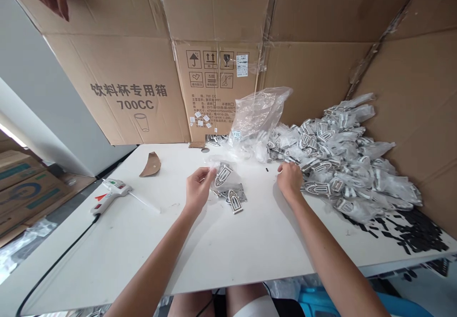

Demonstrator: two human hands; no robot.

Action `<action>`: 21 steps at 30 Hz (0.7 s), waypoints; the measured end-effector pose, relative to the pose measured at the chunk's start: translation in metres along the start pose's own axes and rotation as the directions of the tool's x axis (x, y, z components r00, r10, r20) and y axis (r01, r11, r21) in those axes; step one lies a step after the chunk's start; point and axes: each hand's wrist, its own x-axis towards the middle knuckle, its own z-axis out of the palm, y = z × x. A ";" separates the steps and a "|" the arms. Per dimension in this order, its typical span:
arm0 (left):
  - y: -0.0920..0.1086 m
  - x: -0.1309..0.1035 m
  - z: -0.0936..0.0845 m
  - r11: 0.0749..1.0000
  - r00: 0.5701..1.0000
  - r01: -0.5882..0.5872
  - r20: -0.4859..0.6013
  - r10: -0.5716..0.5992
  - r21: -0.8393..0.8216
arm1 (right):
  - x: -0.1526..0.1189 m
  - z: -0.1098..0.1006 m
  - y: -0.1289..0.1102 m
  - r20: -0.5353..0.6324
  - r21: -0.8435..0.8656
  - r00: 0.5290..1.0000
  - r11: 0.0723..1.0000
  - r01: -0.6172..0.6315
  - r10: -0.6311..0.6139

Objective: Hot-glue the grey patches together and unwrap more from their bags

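My left hand [198,188] pinches the edge of a small clear plastic bag [233,180], which has a grey-and-white arch-shaped piece [223,175] in it. Below that bag, a few more of these pieces lie loose on the white table, one arch piece [234,202] facing up. At the left edge of a big heap of bagged pieces [321,164] is my right hand [290,179], its fingers curled together. Whatever they hold, if anything, is hidden. A tiny black strip [266,169] lies on the table just left of it.
A white glue gun [112,195] with a black cord lies at the left of the table [143,255]. Behind it is a torn cardboard scrap [150,164]. A large clear bag [260,117] stands against the cardboard wall [221,12]. Many black strips [414,231] cover the right corner.
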 end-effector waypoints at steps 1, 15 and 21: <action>-0.001 0.000 0.000 1.000 1.000 0.003 -0.004 -0.003 -0.002 | -0.001 0.000 -0.002 -0.017 0.011 1.000 1.000 0.010 -0.009; -0.009 0.000 0.005 0.999 0.999 -0.024 -0.041 0.025 0.026 | -0.008 -0.001 -0.021 -0.341 0.211 0.919 0.937 0.280 -0.198; -0.010 0.001 0.007 0.985 0.989 0.123 -0.070 -0.132 -0.124 | -0.014 -0.015 -0.032 -0.385 0.320 0.895 0.876 0.360 -0.227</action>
